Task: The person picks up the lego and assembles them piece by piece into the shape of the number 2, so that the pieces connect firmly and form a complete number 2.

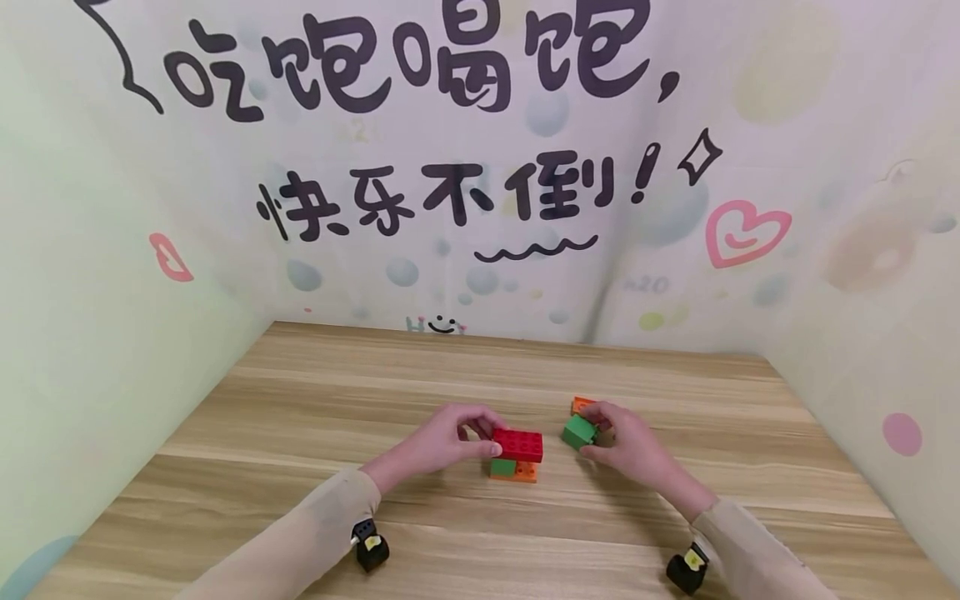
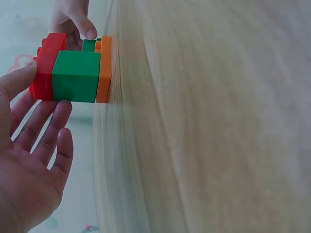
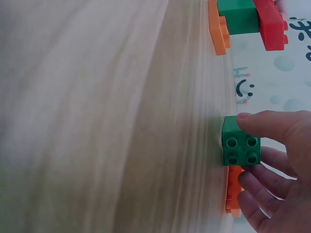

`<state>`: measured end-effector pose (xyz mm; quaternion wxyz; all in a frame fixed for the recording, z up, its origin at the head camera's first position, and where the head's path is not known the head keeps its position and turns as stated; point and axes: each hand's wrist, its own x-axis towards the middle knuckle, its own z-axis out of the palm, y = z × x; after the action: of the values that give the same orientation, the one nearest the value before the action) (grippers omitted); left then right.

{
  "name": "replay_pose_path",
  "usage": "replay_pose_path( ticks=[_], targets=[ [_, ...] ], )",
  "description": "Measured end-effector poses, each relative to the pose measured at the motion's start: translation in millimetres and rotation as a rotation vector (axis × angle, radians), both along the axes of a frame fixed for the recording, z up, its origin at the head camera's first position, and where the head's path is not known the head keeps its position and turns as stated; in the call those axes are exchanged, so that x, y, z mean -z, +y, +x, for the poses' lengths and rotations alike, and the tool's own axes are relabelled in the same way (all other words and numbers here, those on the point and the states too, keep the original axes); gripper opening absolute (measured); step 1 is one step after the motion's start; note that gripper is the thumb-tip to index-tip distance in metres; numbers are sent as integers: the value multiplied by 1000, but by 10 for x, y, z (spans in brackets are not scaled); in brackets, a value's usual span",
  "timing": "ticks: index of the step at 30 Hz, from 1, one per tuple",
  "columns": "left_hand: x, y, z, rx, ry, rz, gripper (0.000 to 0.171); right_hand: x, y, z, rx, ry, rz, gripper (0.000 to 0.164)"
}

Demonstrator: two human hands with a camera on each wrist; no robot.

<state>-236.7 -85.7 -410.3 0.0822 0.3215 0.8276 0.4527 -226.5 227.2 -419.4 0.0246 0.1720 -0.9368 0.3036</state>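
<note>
Over the head feed, I'm seeing the left hand (image 1: 433, 443) pinching a red brick (image 1: 517, 444), which is topping a green block (image 1: 503, 467) on an orange plate (image 1: 527, 472), below and slightly right of frame centre. Farther right, the right hand (image 1: 632, 437) is gripping a second green block (image 1: 578, 432), its studs facing sideways, near a second orange plate (image 1: 581, 405) (whether that block is touching the table (image 1: 337, 383), I'm not able to tell). I'm judging the step as steadying the stack while turning a loose block; the next move is probably calling for studs upward. The wood-grained table is filling the lower frame, pale walls (image 1: 225, 208) are enclosing it, and black lettering (image 1: 457, 193) is running across the upper middle.
</note>
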Motion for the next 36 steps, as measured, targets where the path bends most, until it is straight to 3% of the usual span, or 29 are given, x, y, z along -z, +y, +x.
replay_pose_path(
  ticks=[22,36],
  targets=[
    [0,22,12,-17,-24,11,25,40,-14,-6,43,-51,-13,48],
    [16,1,12,-17,-36,27,25,35,-5,-35,36,-51,-105,43]
  ],
)
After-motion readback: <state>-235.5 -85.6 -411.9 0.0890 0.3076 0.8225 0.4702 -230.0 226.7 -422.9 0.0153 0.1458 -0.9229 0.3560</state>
